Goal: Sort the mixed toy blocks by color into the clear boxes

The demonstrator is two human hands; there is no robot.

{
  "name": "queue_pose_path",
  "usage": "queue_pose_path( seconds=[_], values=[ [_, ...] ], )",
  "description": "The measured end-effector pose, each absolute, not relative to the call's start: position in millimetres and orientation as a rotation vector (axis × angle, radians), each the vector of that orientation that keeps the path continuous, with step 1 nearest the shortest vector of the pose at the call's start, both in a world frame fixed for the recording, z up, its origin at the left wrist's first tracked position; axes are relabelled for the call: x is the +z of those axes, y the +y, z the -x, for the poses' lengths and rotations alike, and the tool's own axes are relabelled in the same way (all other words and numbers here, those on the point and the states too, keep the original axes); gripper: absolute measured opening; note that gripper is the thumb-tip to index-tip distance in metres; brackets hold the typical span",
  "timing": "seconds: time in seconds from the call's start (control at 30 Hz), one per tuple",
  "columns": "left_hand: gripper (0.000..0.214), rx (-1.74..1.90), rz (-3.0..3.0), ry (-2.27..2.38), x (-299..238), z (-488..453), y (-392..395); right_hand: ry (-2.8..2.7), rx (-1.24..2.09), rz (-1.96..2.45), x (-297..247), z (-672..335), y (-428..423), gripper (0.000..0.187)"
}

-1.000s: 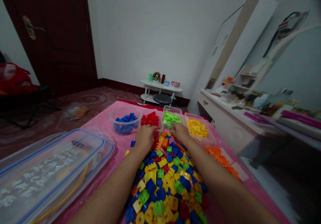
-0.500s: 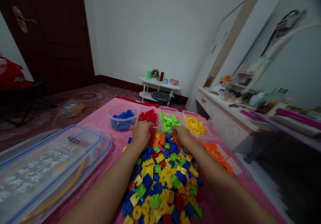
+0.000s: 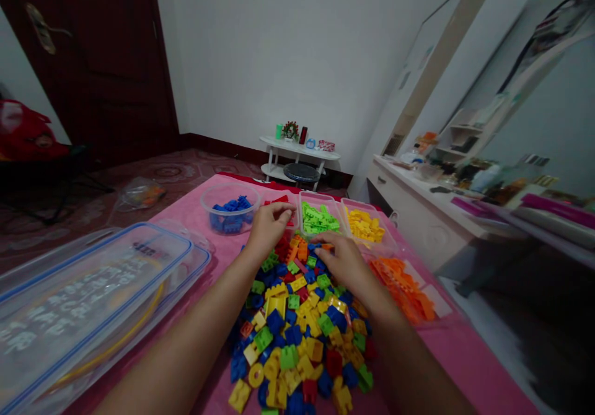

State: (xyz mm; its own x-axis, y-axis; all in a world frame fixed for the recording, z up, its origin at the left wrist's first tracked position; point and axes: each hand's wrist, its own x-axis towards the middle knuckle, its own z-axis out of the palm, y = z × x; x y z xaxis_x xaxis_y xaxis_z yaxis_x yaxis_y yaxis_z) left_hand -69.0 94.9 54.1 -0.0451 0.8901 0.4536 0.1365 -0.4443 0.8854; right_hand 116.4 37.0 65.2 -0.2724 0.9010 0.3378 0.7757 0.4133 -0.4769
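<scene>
My left hand (image 3: 268, 228) is raised at the front of a clear box of red bricks (image 3: 279, 199). Its fingers are bent toward the thumb, and whatever lies between them is hidden. At the far end of a mixed heap of toy building bricks (image 3: 297, 334), my right hand (image 3: 341, 257) reaches left, thumb and fingers apart, just above the pieces. The heap mixes yellow, blue, green, red and orange pieces. Behind my right hand sits a clear box of light green bricks (image 3: 320, 218). A round tub of blue bricks (image 3: 232, 214) stands left of the red ones.
To the right are a box of yellow bricks (image 3: 365, 224) and a tray of orange pieces (image 3: 404, 288). Clear lidded boxes (image 3: 106, 291) with blue rims lie at the left on the pink cloth (image 3: 469, 353). A cluttered white dresser (image 3: 418, 210) stands beyond the right edge.
My left hand has lifted from the heap's far edge up to the red box. The right hand has drawn back slightly from the green box and its fingers have spread.
</scene>
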Motion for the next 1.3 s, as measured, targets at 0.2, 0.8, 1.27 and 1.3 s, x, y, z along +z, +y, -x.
queue_pose_path(
  seconds=[0.2, 0.8, 1.27, 1.3],
  values=[
    [0.018, 1.497, -1.157, 0.896, 72, 70, 84, -2.303, 0.276, 1.278, 41, -98, 30, 0.04],
    [0.027, 1.427, -0.269, 0.549, 122, 110, 71, -2.927, 0.324, 0.487, 31, -7, -95, 0.025],
    [0.023, 1.322, -0.59, 0.665, 106, 90, 70, -2.605, 0.192, 1.213, 57, -58, -10, 0.036],
    [0.022, 1.315, -0.685, 0.711, 101, 87, 71, -2.553, 0.231, 1.226, 60, -66, -6, 0.035]
  ],
)
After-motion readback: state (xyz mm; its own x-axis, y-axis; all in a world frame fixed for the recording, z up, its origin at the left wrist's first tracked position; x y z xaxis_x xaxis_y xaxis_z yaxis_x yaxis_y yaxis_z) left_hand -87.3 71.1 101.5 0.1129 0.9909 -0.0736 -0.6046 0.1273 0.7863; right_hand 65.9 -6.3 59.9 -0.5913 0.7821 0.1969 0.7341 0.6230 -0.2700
